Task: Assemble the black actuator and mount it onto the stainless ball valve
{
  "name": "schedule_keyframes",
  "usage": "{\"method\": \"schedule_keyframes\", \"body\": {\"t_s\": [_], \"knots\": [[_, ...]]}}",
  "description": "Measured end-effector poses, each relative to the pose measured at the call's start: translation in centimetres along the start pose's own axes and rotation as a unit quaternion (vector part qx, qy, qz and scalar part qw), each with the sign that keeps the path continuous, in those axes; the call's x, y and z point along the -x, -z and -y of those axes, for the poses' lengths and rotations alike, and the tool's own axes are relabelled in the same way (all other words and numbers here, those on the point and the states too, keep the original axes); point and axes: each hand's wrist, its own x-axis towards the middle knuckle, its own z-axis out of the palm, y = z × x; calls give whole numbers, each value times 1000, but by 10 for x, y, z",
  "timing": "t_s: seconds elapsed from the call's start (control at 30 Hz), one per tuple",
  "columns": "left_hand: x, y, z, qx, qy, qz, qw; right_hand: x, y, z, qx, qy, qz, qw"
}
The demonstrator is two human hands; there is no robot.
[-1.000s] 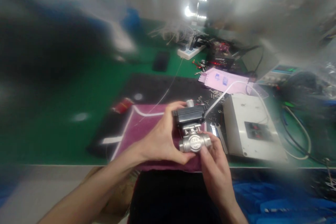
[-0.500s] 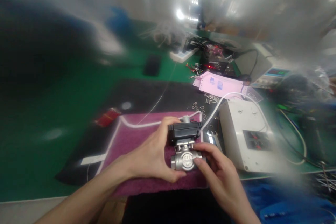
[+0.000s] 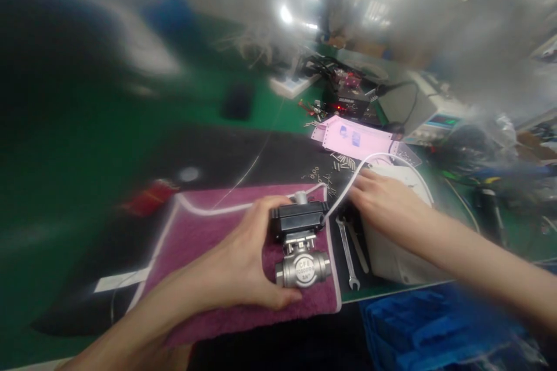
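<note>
My left hand (image 3: 250,258) is wrapped round a motorised ball valve (image 3: 304,269), thumb low on the steel body and fingers behind the black actuator housing (image 3: 300,217). The valve stands upright on a purple towel (image 3: 209,249), its cast lettering towards me. A white cable (image 3: 354,177) runs from the actuator's right side and arches over the box. My right hand (image 3: 374,194) reaches across the white box's near-left corner, beside loose small screws and nuts (image 3: 328,182) on the black mat. Its fingers point left and down; their tips are hidden, so any hold cannot be made out.
Two wrenches (image 3: 348,252) lie between the towel and the white box (image 3: 387,249). Beyond are pink paper sheets (image 3: 359,139), a power strip (image 3: 291,87) and a bench instrument with a green display (image 3: 439,119). A red object (image 3: 150,197) lies left; a blue crate (image 3: 413,324) sits below the table edge.
My right hand has let go of the valve and moved up and right to the white box's corner. My left hand keeps its hold on the valve. The camera view has shifted slightly.
</note>
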Motion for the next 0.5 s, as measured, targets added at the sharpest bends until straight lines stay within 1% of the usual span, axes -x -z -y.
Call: {"method": "schedule_keyframes", "body": {"t_s": [0.07, 0.13, 0.23, 0.33, 0.5], "knots": [[0, 1, 0, 8, -7, 4, 1000, -19, -11, -7, 22, 18, 22, 999], [-1, 2, -1, 11, -13, 5, 1000, -29, -18, -9, 26, 28, 30, 999], [-2, 4, -2, 7, -30, 1, 1000, -32, -22, -11, 34, 36, 54, 997], [-3, 4, -2, 10, -45, -3, 999, -33, -27, -21, 36, 36, 88, 995], [-2, 1, 0, 9, -69, -18, 997, -39, -31, -35, 35, 10, 134, 990]]}}
